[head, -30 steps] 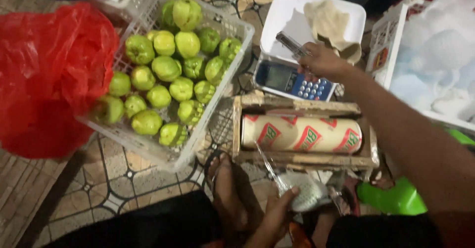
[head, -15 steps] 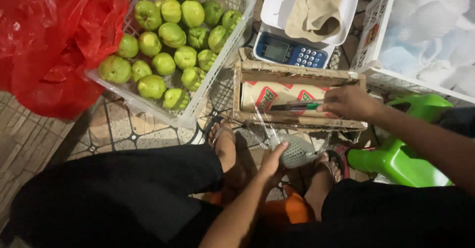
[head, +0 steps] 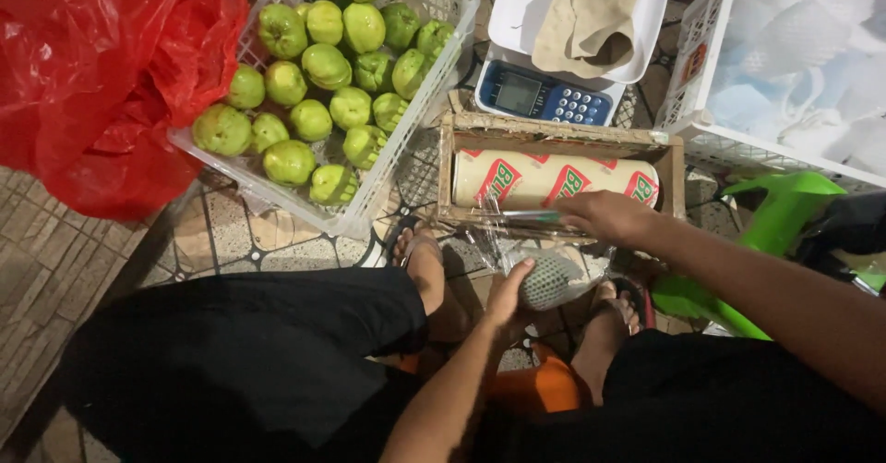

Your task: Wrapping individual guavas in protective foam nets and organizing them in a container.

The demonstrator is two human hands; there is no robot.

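While person sits low over patterned tile floor (head: 231, 232), crumpled red plastic bag (head: 101, 75) fills left edge. White slatted plastic crate (head: 406, 140) of round green fruits (head: 328, 61) beside it, narrow floor strip open before feet. Wooden box frame (head: 554, 135) carries printed cling-film roll (head: 554, 179); digital scale with white tray (head: 577, 48) behind. Right hand (head: 604, 216), grip closed on thin film edge at frame front. Left hand (head: 508, 299), grip clamped on round fruit in white foam net (head: 544, 281), below frame, between feet.

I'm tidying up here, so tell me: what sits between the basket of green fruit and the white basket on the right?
In the head view, a digital scale with a white tray holding beige cloth sits between the fruit basket and the white basket.
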